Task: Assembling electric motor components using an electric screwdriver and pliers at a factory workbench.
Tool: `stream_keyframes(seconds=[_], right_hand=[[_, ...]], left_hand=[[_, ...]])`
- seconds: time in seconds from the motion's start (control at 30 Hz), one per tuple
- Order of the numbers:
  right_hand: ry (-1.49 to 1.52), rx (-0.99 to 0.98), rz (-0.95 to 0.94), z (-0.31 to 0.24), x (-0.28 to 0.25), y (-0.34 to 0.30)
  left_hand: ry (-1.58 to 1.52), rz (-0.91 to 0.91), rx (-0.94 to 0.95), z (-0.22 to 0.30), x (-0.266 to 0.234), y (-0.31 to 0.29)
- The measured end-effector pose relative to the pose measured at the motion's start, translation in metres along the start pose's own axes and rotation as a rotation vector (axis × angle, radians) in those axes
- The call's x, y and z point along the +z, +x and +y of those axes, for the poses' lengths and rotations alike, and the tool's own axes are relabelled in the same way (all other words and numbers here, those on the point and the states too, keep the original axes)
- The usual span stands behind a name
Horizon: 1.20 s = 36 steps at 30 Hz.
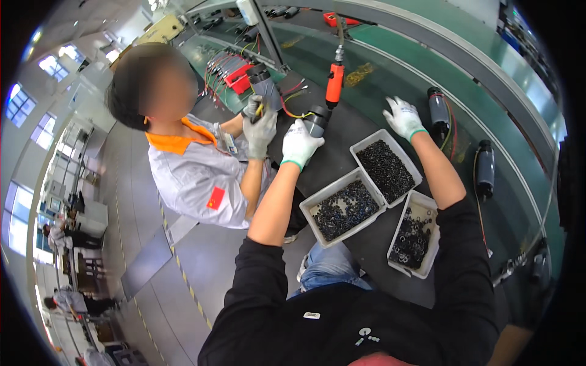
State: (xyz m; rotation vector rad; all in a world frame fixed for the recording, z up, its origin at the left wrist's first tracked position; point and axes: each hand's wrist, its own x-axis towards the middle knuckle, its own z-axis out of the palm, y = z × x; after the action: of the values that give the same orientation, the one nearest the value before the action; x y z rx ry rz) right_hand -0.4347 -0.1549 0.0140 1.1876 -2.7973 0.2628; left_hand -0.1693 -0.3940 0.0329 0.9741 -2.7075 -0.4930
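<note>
A single head-worn fisheye view looks steeply down from above the person's own chest, close over the dark tabletop (pixel 342 152). It faces forward across the bench toward the green conveyor (pixel 488 91) at the far side. Straight edges bow toward the round rim. The person's forearms enter from the near edge; the factory floor (pixel 152 268) fills the left.

Around the white tray of small black screws (pixel 387 166), bare dark bench lies open beyond it, while two more parts trays crowd its near side and a co-worker's gloved hands (pixel 259 128) block the left.
</note>
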Motion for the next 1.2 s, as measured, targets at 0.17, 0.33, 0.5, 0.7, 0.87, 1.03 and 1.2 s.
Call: stream_keyframes(seconds=[0.17,0.33,0.5,0.7,0.87,1.03,1.2], right_hand=[[0.575,-0.214,0.011,-0.09,-0.07,-0.061],[1.105,-0.365,-0.221,-0.179,-0.123,-0.148],[1.468,-0.481,0.039,-0.175,-0.172,-0.243],[1.147,-0.353,0.291,-0.163,-0.181,-0.361],[1.306,-0.117,0.277,-0.144,-0.181,-0.456],[1.488,0.207,0.427,-0.127,-0.182,-0.553],[1.69,0.384,0.495,-0.149,-0.164,-0.606]], left_hand=[[-0.39,0.333,0.269,0.009,-0.018,-0.067],[-0.619,0.501,0.523,0.051,-0.054,-0.129],[-0.742,0.397,0.685,0.103,-0.097,-0.193],[-0.901,0.129,1.02,0.174,-0.179,-0.309],[-0.928,-0.013,1.355,0.21,-0.181,-0.375],[-0.725,-0.335,1.542,0.184,-0.17,-0.37],[-1.169,0.197,1.441,0.225,-0.11,-0.379]])
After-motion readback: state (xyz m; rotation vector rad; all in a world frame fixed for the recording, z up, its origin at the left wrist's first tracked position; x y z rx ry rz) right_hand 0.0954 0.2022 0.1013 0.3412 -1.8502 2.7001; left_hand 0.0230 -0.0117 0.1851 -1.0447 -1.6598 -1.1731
